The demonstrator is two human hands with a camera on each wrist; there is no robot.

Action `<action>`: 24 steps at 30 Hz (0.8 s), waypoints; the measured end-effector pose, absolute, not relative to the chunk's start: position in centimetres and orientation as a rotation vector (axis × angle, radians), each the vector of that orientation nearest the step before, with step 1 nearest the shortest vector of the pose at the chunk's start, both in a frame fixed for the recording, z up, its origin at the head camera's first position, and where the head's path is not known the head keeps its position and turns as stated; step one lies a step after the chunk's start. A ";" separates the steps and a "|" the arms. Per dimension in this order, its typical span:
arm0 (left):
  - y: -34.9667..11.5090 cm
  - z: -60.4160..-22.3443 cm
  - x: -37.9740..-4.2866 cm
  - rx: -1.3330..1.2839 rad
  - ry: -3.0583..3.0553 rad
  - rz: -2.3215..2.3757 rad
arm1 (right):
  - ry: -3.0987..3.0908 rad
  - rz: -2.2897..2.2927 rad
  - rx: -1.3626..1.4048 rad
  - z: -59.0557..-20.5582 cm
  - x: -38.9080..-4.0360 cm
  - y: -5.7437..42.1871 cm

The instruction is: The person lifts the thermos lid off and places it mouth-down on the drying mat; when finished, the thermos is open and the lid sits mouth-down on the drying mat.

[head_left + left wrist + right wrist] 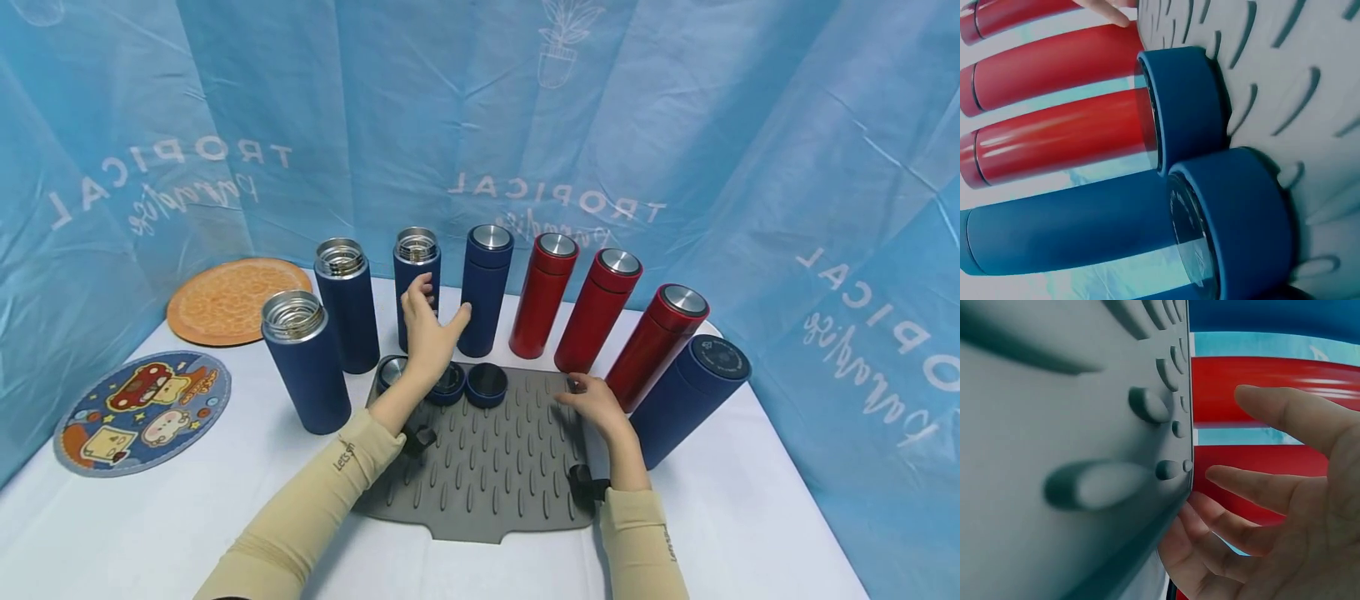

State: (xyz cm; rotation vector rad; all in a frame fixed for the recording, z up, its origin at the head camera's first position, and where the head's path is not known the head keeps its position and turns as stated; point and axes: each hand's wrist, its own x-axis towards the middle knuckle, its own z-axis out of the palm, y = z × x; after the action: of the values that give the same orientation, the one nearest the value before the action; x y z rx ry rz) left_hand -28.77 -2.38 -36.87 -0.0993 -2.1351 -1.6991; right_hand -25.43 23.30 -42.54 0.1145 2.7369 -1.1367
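Note:
My left hand [431, 337] reaches over the back of a grey ridged mat [495, 467], thumb spread from the fingers. It is in front of an uncapped blue thermos [406, 279] and beside a capped blue thermos [486, 287]; whether it touches either, I cannot tell. Below it, blue lids [487, 385] sit in a row on the mat, partly hidden by the arm; two lids [1191, 106] show large in the left wrist view. My right hand [1285, 519], fingers spread and holding nothing, is at the mat's right edge near the red thermoses [596, 312].
Two more uncapped blue thermoses [307, 375] stand left of the mat. Another capped blue thermos [686, 400] stands at the right. Farther left lie a cartoon placemat [146, 408] and an orange round mat [232, 300]. A blue curtain [390, 108] hangs behind the white table [225, 508].

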 end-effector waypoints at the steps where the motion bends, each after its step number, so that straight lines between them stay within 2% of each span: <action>1: -2.2 -36.9 -28.8 -0.162 -2.150 -1.721 | 2.737 -1.140 0.105 -42.6 -25.4 23.4; 6: -1.6 -36.9 -29.9 -0.293 -2.293 -1.743 | 2.736 -1.160 0.071 -42.7 -25.4 23.5; 24: -0.2 -36.7 -34.5 -0.241 -2.513 -1.698 | 2.739 -1.174 0.057 -42.8 -25.4 23.5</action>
State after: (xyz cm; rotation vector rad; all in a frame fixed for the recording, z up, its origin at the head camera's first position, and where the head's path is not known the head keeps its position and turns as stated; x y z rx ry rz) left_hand -34.48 -0.20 -36.71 -0.2405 -2.5126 -1.6978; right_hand -25.38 23.50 -42.83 0.0565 2.7390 -1.1743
